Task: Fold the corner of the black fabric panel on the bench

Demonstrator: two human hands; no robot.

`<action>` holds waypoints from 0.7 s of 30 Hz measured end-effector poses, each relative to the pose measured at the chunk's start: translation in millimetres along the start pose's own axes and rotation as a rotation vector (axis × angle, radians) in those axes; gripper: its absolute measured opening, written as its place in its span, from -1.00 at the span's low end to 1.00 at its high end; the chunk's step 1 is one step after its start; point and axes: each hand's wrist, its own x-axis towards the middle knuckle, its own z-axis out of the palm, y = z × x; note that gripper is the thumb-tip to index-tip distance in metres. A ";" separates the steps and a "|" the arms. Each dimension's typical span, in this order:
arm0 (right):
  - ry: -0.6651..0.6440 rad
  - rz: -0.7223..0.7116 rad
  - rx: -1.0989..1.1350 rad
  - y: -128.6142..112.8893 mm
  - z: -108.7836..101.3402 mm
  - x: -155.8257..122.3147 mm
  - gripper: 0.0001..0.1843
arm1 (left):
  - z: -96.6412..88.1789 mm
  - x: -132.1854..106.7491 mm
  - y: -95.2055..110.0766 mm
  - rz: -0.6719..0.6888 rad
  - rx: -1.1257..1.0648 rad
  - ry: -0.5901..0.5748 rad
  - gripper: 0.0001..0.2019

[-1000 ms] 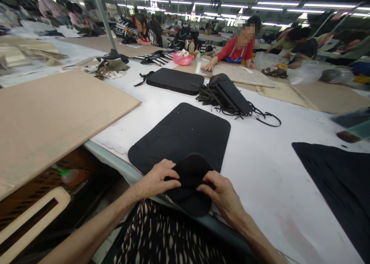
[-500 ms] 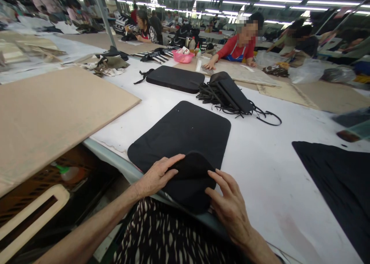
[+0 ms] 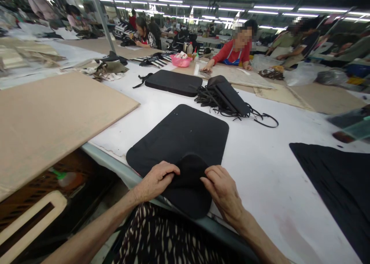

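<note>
While the left hand and right hand pinch opposite sides of the smaller black piece over the near edge of the black panel, uneven pull could skew or crease it.

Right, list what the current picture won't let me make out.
All in the head view:
Black flap between the left hand and right hand: whether folded over or separate is lost, dark on dark.
Black fabric: far end cut off by the right edge.
Pale slotted piece: its remainder cut off by the left edge.
Pink basket: contents too small to name.
</note>
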 end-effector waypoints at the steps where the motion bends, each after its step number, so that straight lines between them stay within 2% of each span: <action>1: -0.001 -0.001 -0.013 0.1 0.7 3.6 -0.79 | -0.4 -0.4 0.7 -0.020 0.000 -0.001 -0.77; 5: 0.001 0.020 -0.056 1.7 3.3 16.7 -0.75 | -3.8 -2.3 2.4 -0.074 -0.016 0.003 -0.76; 10: 0.002 0.083 -0.104 6.5 11.5 35.6 -0.76 | -7.1 -3.0 -0.3 -0.071 -0.059 -0.052 -0.43; 12: 0.001 0.105 -0.091 6.2 14.2 42.8 -0.78 | -7.0 -1.3 -2.5 -0.038 -0.057 -0.080 -0.50; 14: 0.036 0.145 -0.052 1.2 10.5 45.9 -0.84 | -6.5 1.0 -4.4 0.012 -0.043 -0.100 -0.69; 16: 0.122 0.209 0.033 -9.7 -3.2 41.5 -0.82 | -6.0 3.1 -5.4 0.044 -0.032 -0.109 -0.79; 18: 0.145 0.240 0.201 -24.6 -26.5 27.8 -0.78 | -5.9 4.4 -5.8 0.056 -0.048 -0.099 -0.80; 19: 0.047 0.218 0.344 -32.2 -40.1 18.1 -0.79 | -5.9 4.7 -5.8 0.060 -0.061 -0.094 -0.80; 20: -0.179 0.114 0.490 -39.4 -53.6 7.2 -0.78 | -5.9 4.9 -5.8 0.064 -0.072 -0.088 -0.81; 21: -0.223 0.093 0.520 -45.6 -65.9 -4.1 -0.79 | -5.9 4.9 -5.9 0.068 -0.081 -0.082 -0.81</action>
